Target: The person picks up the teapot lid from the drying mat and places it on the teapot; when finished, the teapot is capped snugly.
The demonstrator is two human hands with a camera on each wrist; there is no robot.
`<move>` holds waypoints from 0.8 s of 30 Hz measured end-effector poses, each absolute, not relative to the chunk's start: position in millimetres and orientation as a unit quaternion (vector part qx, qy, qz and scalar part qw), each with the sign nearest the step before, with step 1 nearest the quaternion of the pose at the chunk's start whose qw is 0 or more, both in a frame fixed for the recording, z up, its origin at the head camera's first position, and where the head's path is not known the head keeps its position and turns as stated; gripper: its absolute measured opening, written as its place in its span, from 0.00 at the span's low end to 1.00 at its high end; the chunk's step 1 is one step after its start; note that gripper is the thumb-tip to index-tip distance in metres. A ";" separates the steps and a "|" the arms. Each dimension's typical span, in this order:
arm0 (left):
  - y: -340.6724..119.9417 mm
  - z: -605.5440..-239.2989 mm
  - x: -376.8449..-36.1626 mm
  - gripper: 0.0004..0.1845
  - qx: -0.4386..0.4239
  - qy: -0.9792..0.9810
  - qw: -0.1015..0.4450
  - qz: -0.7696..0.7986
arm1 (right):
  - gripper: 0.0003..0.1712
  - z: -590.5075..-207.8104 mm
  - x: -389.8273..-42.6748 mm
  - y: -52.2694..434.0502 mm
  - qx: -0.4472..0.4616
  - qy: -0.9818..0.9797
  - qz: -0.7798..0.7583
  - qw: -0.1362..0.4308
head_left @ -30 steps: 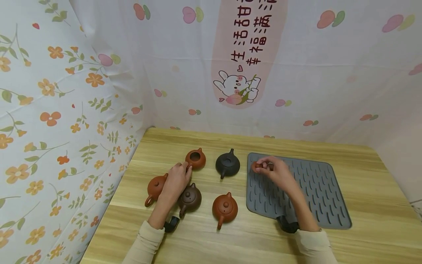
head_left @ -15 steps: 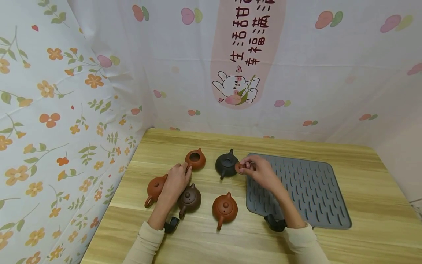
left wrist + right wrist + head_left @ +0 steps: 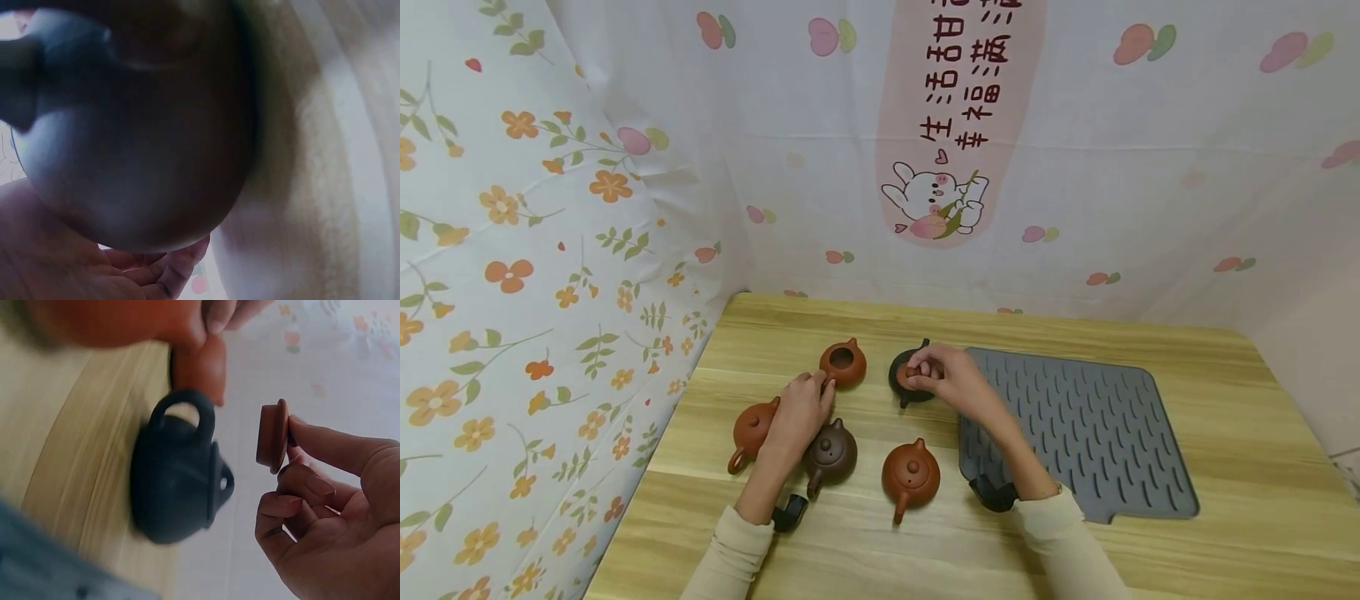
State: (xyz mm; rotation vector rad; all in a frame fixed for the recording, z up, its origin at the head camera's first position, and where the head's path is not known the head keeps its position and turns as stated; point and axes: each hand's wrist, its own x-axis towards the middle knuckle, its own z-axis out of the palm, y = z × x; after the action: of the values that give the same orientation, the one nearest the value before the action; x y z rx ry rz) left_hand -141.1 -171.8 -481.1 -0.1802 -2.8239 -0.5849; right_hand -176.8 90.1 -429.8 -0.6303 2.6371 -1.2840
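Observation:
A small orange-brown teapot lid (image 3: 272, 436) is pinched between the thumb and fingers of my right hand (image 3: 953, 380). Below the lid stands the black teapot (image 3: 169, 484), its own lid on; the right wrist view shows a gap between them. My left hand (image 3: 797, 410) holds the handle side of the lidless orange-brown teapot (image 3: 855, 369), whose round opening faces up. Beneath the left wrist sit a dark brown lidded teapot (image 3: 842, 458) and, partly covered, an orange-brown lidded teapot (image 3: 751, 432). The left wrist view is mostly filled by a dark, blurred teapot (image 3: 137, 162).
Another orange-brown lidded teapot (image 3: 925, 475) stands nearer the front, between the forearms. At the right lies a grey ridged mat (image 3: 1097, 433) on the wooden table (image 3: 1232, 400). Patterned cloth (image 3: 1075, 167) hangs behind the table and on the left.
My right hand has carried the lid leftward from over the grey mat to above the black teapot. My left hand has stayed at the lidless teapot.

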 end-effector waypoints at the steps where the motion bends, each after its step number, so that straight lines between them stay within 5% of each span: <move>1: -171.7 -481.0 -141.3 0.10 -0.062 -0.970 0.125 -0.201 | 0.09 -429.0 -177.5 86.2 -0.214 0.875 -0.429 0.071; 24: -172.5 -481.6 -143.1 0.10 -0.062 -0.968 0.128 -0.208 | 0.07 -421.9 -191.7 37.0 -0.248 0.862 -0.429 0.103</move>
State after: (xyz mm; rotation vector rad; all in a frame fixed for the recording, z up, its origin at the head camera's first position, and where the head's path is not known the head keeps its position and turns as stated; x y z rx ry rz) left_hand -143.1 -172.5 -481.6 -0.1808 -2.8154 -0.6043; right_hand -191.7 37.0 -421.9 -0.7319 2.5439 -1.2664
